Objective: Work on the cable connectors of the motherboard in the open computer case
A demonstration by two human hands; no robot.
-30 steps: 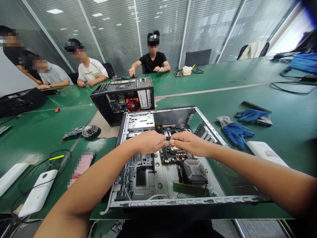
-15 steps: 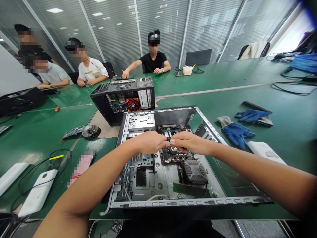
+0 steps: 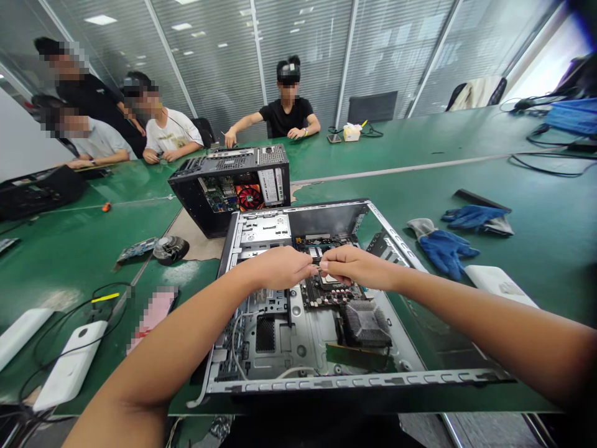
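An open computer case [image 3: 298,378] lies on its side in front of me. Over its motherboard [image 3: 321,297] my left hand [image 3: 286,267] and my right hand [image 3: 347,266] meet, fingertips nearly touching. Both are closed in a pinch. A thin, small piece shows between the fingertips, too little of it to name. Below my right hand part of the CPU [image 3: 330,280] shows. Nearer to me in the case are a heatsink [image 3: 367,323] and a green memory stick [image 3: 357,356]. A pale cable [image 3: 237,342] runs along the case's left side.
A second computer case [image 3: 200,205] stands upright behind. On the right lie blue gloves [image 3: 445,249] and a white box-shaped device [image 3: 499,285]. On the left are a round cooler [image 3: 171,249], a circuit board [image 3: 136,250], a phone [image 3: 153,317] and a white power strip [image 3: 69,367]. Several people sit or stand across the table.
My hands keep almost the same place and pinch. At the far left, a standing person in black has straightened up and shifted rightward. The view has moved very slightly.
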